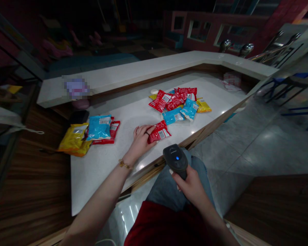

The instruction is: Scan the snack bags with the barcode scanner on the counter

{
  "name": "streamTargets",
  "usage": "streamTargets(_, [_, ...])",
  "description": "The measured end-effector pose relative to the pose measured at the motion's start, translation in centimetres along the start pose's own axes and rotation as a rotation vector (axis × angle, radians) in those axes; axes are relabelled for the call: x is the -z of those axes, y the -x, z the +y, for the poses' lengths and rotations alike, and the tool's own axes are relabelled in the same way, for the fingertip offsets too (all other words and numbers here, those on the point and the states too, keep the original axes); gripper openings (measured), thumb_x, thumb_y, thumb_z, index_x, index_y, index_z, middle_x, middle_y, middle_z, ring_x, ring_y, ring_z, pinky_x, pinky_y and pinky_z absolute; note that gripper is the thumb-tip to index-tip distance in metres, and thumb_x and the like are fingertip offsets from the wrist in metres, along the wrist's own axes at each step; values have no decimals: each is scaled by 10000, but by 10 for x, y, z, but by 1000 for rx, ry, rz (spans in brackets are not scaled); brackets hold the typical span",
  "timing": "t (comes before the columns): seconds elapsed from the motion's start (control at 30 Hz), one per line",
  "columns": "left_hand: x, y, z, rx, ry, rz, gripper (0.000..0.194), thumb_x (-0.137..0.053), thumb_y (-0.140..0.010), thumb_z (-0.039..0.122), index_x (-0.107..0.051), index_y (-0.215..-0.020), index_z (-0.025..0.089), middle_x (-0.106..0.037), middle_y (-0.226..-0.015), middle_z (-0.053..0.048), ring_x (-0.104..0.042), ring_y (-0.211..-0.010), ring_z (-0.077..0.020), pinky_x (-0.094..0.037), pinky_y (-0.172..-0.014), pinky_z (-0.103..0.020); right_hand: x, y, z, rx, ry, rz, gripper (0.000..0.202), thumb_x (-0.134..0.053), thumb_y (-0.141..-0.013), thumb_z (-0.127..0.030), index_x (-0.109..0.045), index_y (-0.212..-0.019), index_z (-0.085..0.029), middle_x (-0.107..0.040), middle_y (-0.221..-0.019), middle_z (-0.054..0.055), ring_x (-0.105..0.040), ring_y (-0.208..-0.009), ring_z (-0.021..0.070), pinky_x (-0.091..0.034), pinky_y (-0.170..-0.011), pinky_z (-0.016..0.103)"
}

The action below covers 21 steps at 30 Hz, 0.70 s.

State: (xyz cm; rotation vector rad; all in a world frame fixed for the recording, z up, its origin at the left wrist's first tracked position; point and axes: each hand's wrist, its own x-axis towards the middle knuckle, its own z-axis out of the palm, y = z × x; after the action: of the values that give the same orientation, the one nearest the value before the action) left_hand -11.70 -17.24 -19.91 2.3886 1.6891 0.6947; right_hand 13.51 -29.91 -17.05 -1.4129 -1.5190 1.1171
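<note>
My left hand (141, 141) grips the left end of a red snack packet (160, 132), which lies on the white counter with its barcode label facing up. In my right hand (188, 182) is a dark barcode scanner (175, 158) with a lit blue light, held over my lap just off the counter's edge. Beyond the gripped packet lies a loose heap of several packets: red (162, 100), blue (189, 109) and yellow (203, 105). To the left, yellow packets (74, 138) lie beside a blue packet (99, 127) resting on red ones.
A raised white ledge (143, 72) runs along the counter's far side. A small white round object (154, 92) is behind the heap. A black object (79, 117) lies behind the left packets. Stools (289, 83) stand on the right.
</note>
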Motion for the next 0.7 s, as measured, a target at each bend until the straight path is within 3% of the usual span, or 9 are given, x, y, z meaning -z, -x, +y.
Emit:
streamTargets(0.33, [2,0,-2,-89,13,-3,669,-754,-970,367,-555,-1606,306,-585,-1606,-126,-461,-1538,-348,-205,-1348,-620,2,0,1,-52,-64,-47,163,-677,-878,-415,-636,-878,-257,-612,-510,-20,-687,-509,263,-522,-470,297])
streamTargets(0.53, [0,-1,-1,-78,-3,11,624,-769,-934,288,-632,-1541,252,-632,-1556,-136,-479,-1524,-355,-206,-1361,-600,1,2,7,-47,-77,-62,203,-667,-926,-443,-633,-878,-249,-586,-494,-40,-600,-409,214,-467,-428,278])
streamTargets(0.7, [1,0,-3,-111,7,15,639,-770,-959,344,-600,-1570,266,-612,-1588,-135,-471,-1536,-356,-212,-1354,-615,1,3,8,-55,-99,-42,189,-678,-885,-430,-608,-853,-257,-570,-495,-44,-579,-398,209,-453,-407,276])
